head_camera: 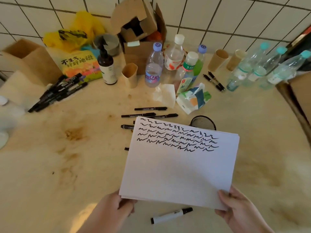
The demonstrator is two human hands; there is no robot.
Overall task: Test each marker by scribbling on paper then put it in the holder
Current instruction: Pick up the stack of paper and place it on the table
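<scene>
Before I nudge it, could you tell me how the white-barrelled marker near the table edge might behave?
The white-barrelled marker looks round, so it would probably roll on the smooth table. It seems light and stiff, likely sliding easily.

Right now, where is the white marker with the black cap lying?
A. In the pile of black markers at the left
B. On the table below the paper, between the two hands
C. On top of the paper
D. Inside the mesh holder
B. The white marker lies flat on the table, just under the near edge of the paper, between the left hand and the right hand.
</scene>
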